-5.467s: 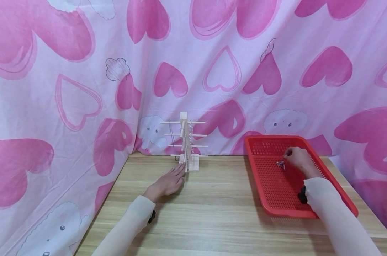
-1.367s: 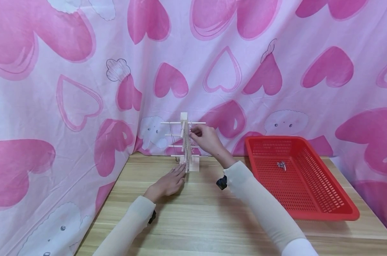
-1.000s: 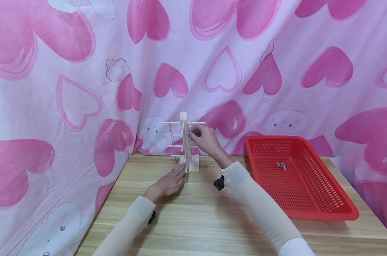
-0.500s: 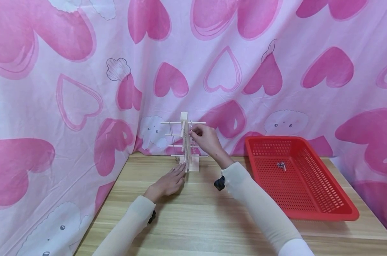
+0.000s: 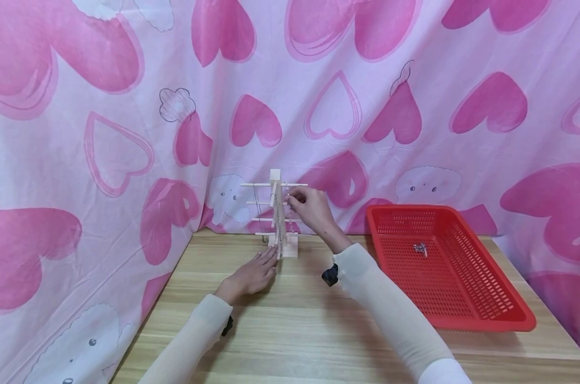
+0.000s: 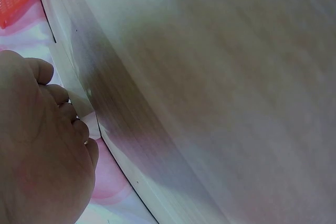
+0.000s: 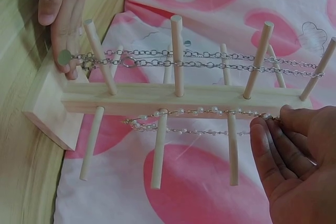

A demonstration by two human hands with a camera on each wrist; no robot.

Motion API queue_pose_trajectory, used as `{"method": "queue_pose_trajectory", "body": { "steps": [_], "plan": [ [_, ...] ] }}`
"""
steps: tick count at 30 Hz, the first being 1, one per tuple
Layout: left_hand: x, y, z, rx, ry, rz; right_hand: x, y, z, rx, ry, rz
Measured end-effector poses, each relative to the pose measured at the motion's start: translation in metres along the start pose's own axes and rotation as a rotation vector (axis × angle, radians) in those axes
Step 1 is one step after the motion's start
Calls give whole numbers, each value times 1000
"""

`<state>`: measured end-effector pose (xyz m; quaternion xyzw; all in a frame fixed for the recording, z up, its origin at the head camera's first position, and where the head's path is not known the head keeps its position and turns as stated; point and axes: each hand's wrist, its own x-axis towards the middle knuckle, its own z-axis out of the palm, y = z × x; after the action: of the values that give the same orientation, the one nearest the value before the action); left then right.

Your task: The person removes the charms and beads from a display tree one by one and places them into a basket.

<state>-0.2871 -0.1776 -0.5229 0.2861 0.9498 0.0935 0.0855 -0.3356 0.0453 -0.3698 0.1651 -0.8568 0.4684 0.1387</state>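
Note:
A wooden stand (image 5: 275, 175) with pegs on its sides stands upright at the back of the table. My left hand (image 5: 251, 270) rests on its base with fingers extended; in the right wrist view the left fingertips (image 7: 72, 69) lie by the base. At the stand's right side, near the upper pegs, my right hand (image 5: 311, 208) pinches a beaded necklace (image 7: 214, 110) between thumb and fingers. Its strands with small white beads run along the pegs. Long silver chain necklaces (image 7: 210, 65) hang along the front pegs, one carrying a round pendant (image 7: 64, 57).
On the right of the table (image 5: 290, 320) sits a red perforated basket (image 5: 482, 324) with a small cluster of silvery jewelry (image 5: 420, 248) inside. A thin dark chain (image 5: 257, 205) hangs on the stand's left pegs. A pink heart-patterned cloth (image 5: 391, 176) hangs close behind.
My right hand has moved from the basket leftward to the stand's upper right pegs. In the last second it shifts only slightly with the beaded necklace. My left hand has stayed on the base.

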Motion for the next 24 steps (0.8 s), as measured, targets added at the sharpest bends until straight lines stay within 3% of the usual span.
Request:
{"method": "queue_pose_trajectory", "body": {
  "steps": [9, 24],
  "plan": [
    [0, -1, 1, -1, -4, 0, -1, 1, -8, 39, 15, 9],
    [1, -1, 2, 2, 1, 0, -1, 10, -27, -31, 47, -15]
  ]
}}
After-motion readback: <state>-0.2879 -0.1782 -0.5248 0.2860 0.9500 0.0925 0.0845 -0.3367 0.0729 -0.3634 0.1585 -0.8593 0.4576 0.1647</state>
